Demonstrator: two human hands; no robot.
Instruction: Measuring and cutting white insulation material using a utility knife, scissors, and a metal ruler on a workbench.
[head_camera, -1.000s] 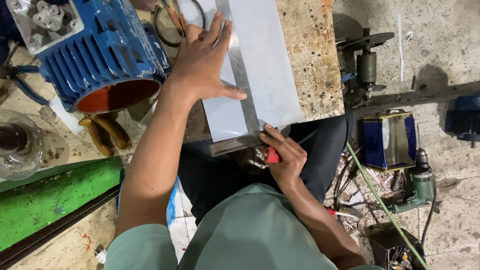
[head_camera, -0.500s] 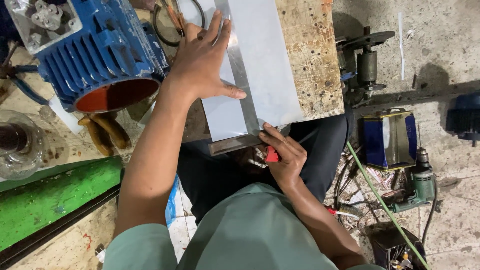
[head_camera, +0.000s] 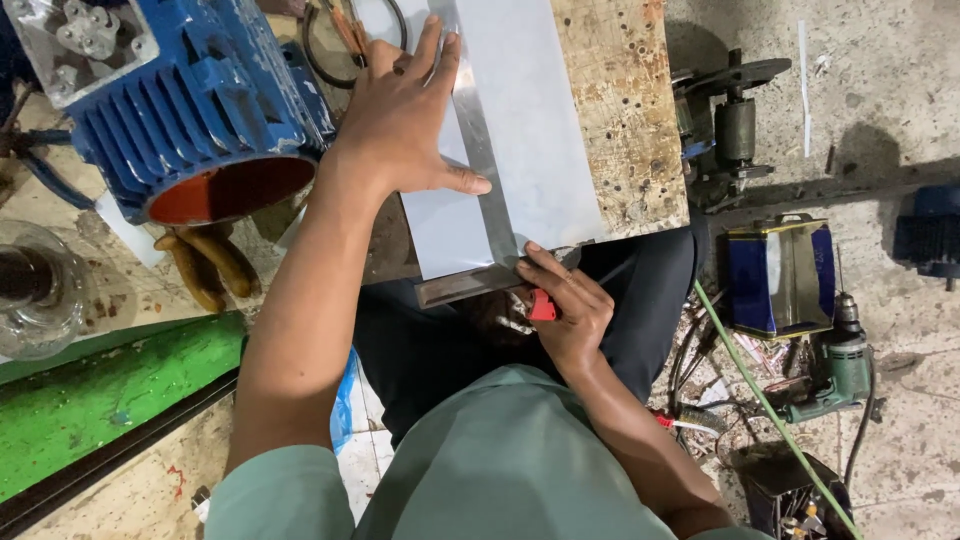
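Observation:
A pale grey sheet (head_camera: 540, 150) lies on a worn wooden board (head_camera: 625, 110). A metal square ruler (head_camera: 480, 160) lies across the sheet, its short leg along the sheet's near edge. My left hand (head_camera: 400, 115) presses flat on the ruler and sheet, fingers spread. My right hand (head_camera: 560, 305) sits at the sheet's near edge and grips a small red-handled tool (head_camera: 542, 306), its tip against the ruler's corner; the tip itself is hidden by my fingers.
A blue electric motor (head_camera: 170, 110) with an orange open end stands at the left. Pliers (head_camera: 205, 265) lie below it, and a glass jar (head_camera: 35, 285) farther left. A blue tin can (head_camera: 780, 275), a green drill (head_camera: 835, 365) and cables sit on the floor at the right.

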